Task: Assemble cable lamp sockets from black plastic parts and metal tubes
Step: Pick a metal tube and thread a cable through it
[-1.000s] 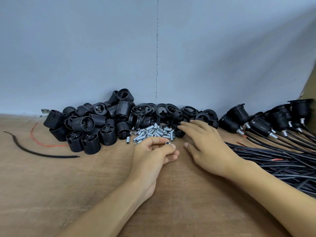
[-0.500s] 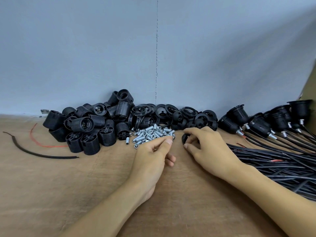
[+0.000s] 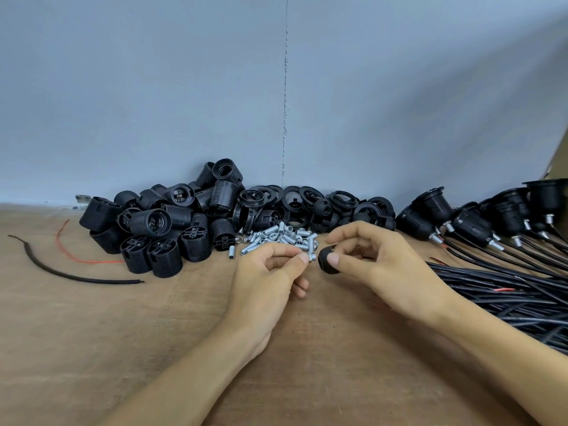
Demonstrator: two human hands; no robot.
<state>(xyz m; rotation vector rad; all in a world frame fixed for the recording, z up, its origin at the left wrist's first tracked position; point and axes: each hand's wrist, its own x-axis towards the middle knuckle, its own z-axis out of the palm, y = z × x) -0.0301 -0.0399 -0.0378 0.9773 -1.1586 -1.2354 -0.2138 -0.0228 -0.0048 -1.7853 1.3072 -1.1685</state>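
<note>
Both hands have risen from the table (image 3: 129, 339) and met at mid-frame. Half a second ago the right hand (image 3: 378, 259) was closing on a black cap at the foot of the pile. Now it holds that cap (image 3: 324, 266) up, thumb pressed on the near face and fingers curled behind. The left hand (image 3: 264, 278) pinches a short tube (image 3: 313, 257) between thumb and forefinger, with the other fingers folded under the palm. The tube's free end points right and sits just beside the cap; I cannot tell whether they touch yet.

The step in hand looks to be starting the tube into the cap's hole, which is not visible from here. It probably goes best if the cap is turned so the hole faces the tube squarely and the two axes line up before any push. The pinch sits near the tube's tip, so sliding it back would leave more of the end free to enter. A light first turn should tell whether the thread has caught. Forcing it at a tilt could cross the thread in the softer plastic. Working low over the table means a dropped tube would land near the tube pile (image 3: 276, 236) just above the hands.

Socket bodies (image 3: 159, 222) are heaped left of centre, with rings (image 3: 302, 198) behind the tubes. Finished sockets (image 3: 436, 210) on cables (image 3: 507, 290) fill the right edge.
</note>
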